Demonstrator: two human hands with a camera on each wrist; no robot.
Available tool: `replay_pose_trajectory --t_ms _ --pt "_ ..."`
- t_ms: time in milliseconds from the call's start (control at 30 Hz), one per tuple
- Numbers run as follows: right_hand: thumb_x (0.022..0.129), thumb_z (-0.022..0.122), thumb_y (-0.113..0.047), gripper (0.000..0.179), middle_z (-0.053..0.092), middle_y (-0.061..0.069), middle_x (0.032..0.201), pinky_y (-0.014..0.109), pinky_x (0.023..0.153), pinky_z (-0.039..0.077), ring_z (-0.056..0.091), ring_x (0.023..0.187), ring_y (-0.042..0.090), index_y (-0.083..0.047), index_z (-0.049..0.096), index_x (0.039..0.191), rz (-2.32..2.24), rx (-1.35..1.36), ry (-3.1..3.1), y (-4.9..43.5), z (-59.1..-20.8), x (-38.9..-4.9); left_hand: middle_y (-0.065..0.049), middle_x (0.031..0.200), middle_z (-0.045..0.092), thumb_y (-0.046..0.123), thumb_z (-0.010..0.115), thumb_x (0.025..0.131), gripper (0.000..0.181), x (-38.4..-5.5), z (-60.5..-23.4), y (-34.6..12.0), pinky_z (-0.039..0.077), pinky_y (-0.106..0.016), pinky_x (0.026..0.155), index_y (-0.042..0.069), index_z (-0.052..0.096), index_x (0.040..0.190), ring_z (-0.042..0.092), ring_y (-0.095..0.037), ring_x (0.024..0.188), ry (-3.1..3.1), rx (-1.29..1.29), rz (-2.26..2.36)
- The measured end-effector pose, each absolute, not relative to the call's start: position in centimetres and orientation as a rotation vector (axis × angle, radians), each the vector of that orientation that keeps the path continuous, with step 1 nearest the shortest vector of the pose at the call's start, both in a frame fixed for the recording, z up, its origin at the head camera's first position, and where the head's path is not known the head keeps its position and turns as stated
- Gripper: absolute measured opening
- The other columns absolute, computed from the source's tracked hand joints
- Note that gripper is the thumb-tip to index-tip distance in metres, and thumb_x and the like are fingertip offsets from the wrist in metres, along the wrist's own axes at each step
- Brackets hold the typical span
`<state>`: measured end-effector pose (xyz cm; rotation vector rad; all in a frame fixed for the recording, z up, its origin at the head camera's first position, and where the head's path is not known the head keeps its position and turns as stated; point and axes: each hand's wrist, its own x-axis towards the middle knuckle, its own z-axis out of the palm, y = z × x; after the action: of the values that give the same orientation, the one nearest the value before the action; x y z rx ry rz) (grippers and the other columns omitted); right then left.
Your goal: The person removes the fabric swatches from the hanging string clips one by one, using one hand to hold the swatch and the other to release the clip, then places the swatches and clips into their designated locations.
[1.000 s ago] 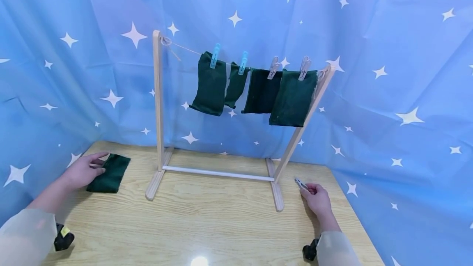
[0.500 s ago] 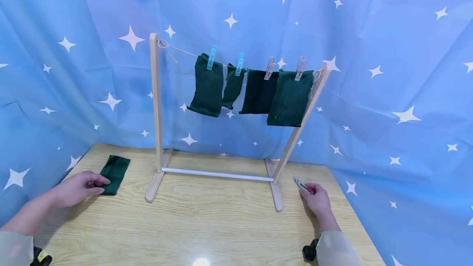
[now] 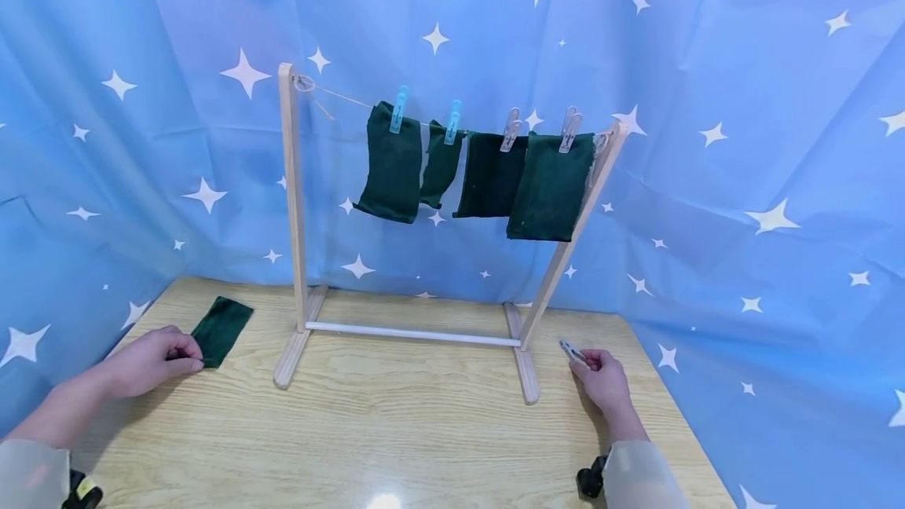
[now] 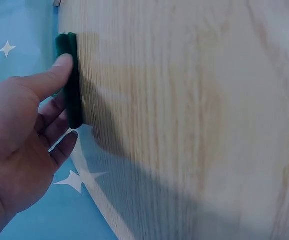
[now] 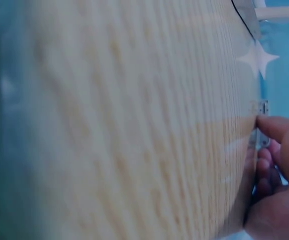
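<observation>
- Left of the wooden rack [image 3: 291,195], beyond its left foot, a loose green cloth [image 3: 223,328] lay on the table [image 3: 424,422], slanting away from the person
- At this cloth's near edge, left of the rack, the left hand [image 3: 152,361] pinched it, thumb on one face and fingers behind; whether that edge was lifted off the wood I could not tell
- Right of the rack, near its right foot, the right hand [image 3: 604,385] held a pale clothespin [image 3: 571,350] between thumb and fingers, its tip pointing away from the person
- The two hands were well apart, with the rack between them
- Between the rack's posts ran a thin line [image 3: 342,95], looped near the top of the left one
- On the rack's line hung four green cloths [image 3: 393,171], the two nearer its left post under blue clothespins [image 3: 398,110], the two nearer its right post under clear clothespins [image 3: 511,132]
- Low on the rack, a white rod [image 3: 417,334] joined the posts
- Behind the rack hung a blue backdrop [image 3: 707,203] with white stars
</observation>
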<state>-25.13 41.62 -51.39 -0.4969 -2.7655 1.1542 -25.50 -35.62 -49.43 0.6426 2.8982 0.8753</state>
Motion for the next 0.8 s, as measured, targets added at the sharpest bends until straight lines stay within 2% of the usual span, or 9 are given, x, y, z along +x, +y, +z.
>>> replay_pose_trajectory --t_ms 167,300,400,467,533,633,800 --pt "0.111 0.064 -0.025 0.046 0.059 0.023 0.128 0.036 0.09 0.046 0.054 0.112 0.033 0.007 0.058 0.143 1.158 -0.504 -2.763 41.6 -51.4 -25.3 0.002 0.092 0.061 0.008 0.065 0.11 0.02 -25.4 -49.2 -35.7 0.04 -0.026 0.067 0.012 0.076 0.094 0.045 0.0 0.079 2.94 0.661 0.857" --pt "0.111 0.064 -0.025 0.046 0.059 0.024 0.129 0.037 0.091 0.046 0.055 0.113 0.034 0.007 0.057 0.143 1.166 -0.493 -2.762 41.5 -51.3 -25.3 0.0 0.089 0.055 0.018 0.062 0.114 0.03 -25.3 -48.7 -35.5 0.035 -0.027 0.067 0.013 0.07 0.085 0.041 -0.005 0.075 2.884 0.555 0.86" --pt "0.111 0.064 -0.025 0.046 0.059 0.024 0.128 0.038 0.091 0.046 0.055 0.113 0.035 0.007 0.058 0.143 1.166 -0.492 -2.76 41.4 -51.2 -25.1 0.0 0.093 0.061 0.021 0.065 0.112 0.024 -25.5 -48.6 -35.4 0.042 -0.026 0.068 0.01 0.074 0.092 0.047 -0.002 0.077 2.895 0.517 0.85" --pt "0.11 0.064 -0.024 0.046 0.059 0.025 0.128 0.038 0.092 0.046 0.055 0.113 0.035 0.008 0.057 0.143 1.169 -0.484 -2.759 41.3 -51.2 -25.1 -0.002 0.099 0.067 0.019 0.068 0.11 0.016 -25.7 -48.7 -35.5 0.046 -0.026 0.068 0.007 0.079 0.106 0.051 -0.001 0.078 2.915 0.507 0.848" --pt "0.11 0.064 -0.023 0.046 0.059 0.025 0.127 0.038 0.091 0.046 0.055 0.113 0.035 0.008 0.057 0.143 1.169 -0.483 -2.756 41.3 -51.2 -25.0 -0.004 0.109 0.07 0.017 0.069 0.11 0.018 -25.8 -48.7 -35.6 0.048 -0.026 0.069 0.006 0.079 0.119 0.053 0.0 0.081 2.942 0.495 0.824" --pt "0.11 0.065 -0.024 0.046 0.06 0.024 0.127 0.036 0.09 0.046 0.055 0.113 0.034 0.008 0.058 0.142 1.164 -0.485 -2.758 41.4 -51.3 -25.1 -0.009 0.114 0.073 0.015 0.067 0.111 0.022 -26.1 -48.8 -35.8 0.05 -0.027 0.07 0.002 0.079 0.124 0.058 -0.002 0.085 2.959 0.507 0.791" --pt "0.11 0.066 -0.024 0.046 0.06 0.024 0.128 0.036 0.09 0.047 0.056 0.112 0.034 0.008 0.058 0.142 1.154 -0.483 -2.76 41.5 -51.3 -25.1 -0.014 0.117 0.077 0.012 0.065 0.111 0.023 -26.4 -48.8 -35.8 0.052 -0.027 0.069 0.0 0.078 0.125 0.062 -0.001 0.086 2.968 0.542 0.796"
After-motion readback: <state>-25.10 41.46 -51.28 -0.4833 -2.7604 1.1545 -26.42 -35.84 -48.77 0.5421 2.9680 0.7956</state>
